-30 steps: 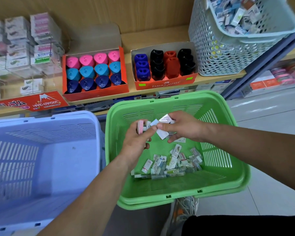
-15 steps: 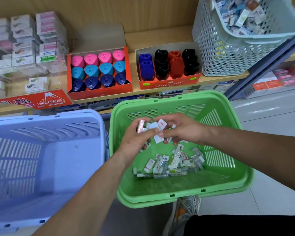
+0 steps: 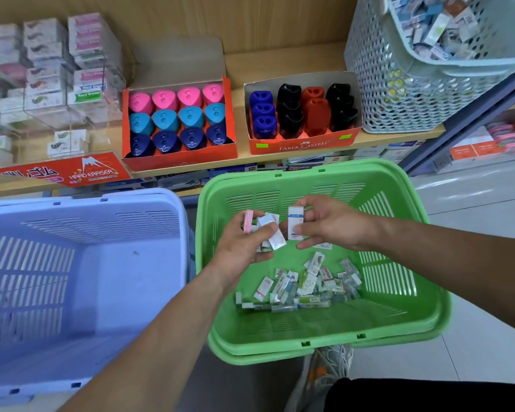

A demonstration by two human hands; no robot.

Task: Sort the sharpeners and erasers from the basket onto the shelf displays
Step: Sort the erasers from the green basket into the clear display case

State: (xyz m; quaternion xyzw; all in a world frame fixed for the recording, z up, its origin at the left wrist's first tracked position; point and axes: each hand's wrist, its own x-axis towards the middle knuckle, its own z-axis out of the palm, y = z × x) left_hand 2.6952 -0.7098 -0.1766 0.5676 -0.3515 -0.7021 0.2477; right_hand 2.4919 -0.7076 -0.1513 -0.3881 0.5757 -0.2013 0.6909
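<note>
The left hand (image 3: 244,245) is positioned over the green basket (image 3: 309,349), fingers curled around a small bundle of erasers, including a pink eraser (image 3: 248,221) standing upright at the far side of the bundle and a white wrapped eraser (image 3: 275,237) tilted under the thumb. The right hand (image 3: 330,224), just beside it and to the right, pinches a white eraser with a blue band (image 3: 295,223) between thumb and fingers, held upright. The two hands are near each other but do not touch. A loose pile of wrapped erasers (image 3: 304,285) lies on the basket floor, toward the near wall, below both hands. A lavender basket (image 3: 72,263) stands touching or just beside the green basket on the left. On the wooden shelf (image 3: 280,66) beyond, an orange display box (image 3: 179,157) holds rows of pink, light blue and dark blue triangular sharpeners; to its right, a Faber-Castell box (image 3: 302,145) holds blue, black and red sharpeners. A pale perforated basket (image 3: 399,93) filled with small packaged items stands at the far right of the shelf. A clear display case (image 3: 113,93) with boxed erasers occupies the far left, above a red "HARD ERASER" sign (image 3: 81,171).
</note>
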